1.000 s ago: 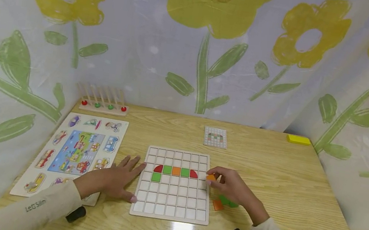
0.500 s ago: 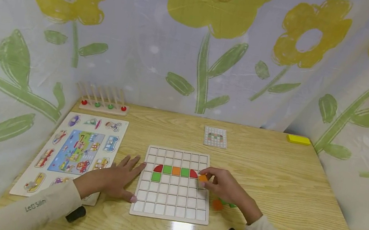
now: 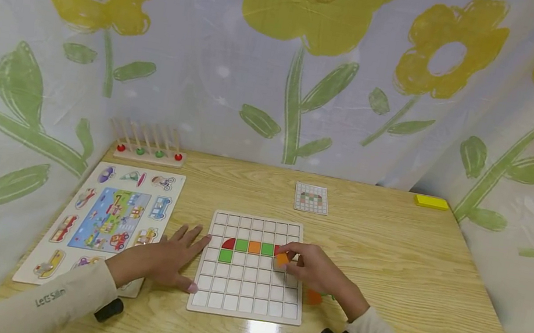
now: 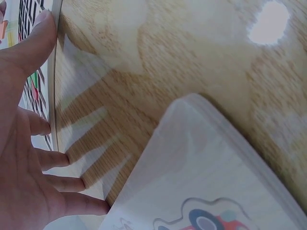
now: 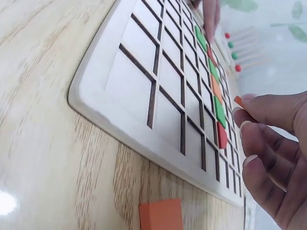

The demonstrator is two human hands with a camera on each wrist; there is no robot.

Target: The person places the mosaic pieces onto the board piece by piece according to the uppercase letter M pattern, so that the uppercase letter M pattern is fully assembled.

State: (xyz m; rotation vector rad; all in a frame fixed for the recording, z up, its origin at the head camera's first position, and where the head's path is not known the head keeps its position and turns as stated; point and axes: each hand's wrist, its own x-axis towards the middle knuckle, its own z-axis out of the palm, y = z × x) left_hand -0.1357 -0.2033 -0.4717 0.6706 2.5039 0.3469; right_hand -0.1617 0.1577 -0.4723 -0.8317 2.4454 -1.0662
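Note:
My right hand (image 3: 313, 268) pinches an orange square tile (image 3: 281, 259) over the right part of the white grid board (image 3: 244, 316). In the right wrist view only the edge of that tile (image 5: 238, 100) shows between thumb and fingertips, raised above the grid. Flat on the table, with fingers spread, my left hand (image 3: 175, 260) reaches the board's left edge at thumb and index fingertip. Set in one row are a red quarter-round piece (image 3: 230, 243), a green tile (image 3: 241, 245), an orange tile (image 3: 254, 247), another green and another red piece. A green tile (image 3: 225, 255) sits below.
Loose orange (image 3: 313, 297) and green tiles lie right of the board, partly hidden by my right hand. Behind is a pattern card (image 3: 311, 199). A vehicle puzzle board (image 3: 171, 183) lies left, a peg stand (image 3: 149, 157) beyond it, and a yellow block (image 3: 431, 202) at back right.
My right hand has moved left with the orange tile, from the board's right edge to over the grid, now covering part of the right red piece. My left hand has stayed put.

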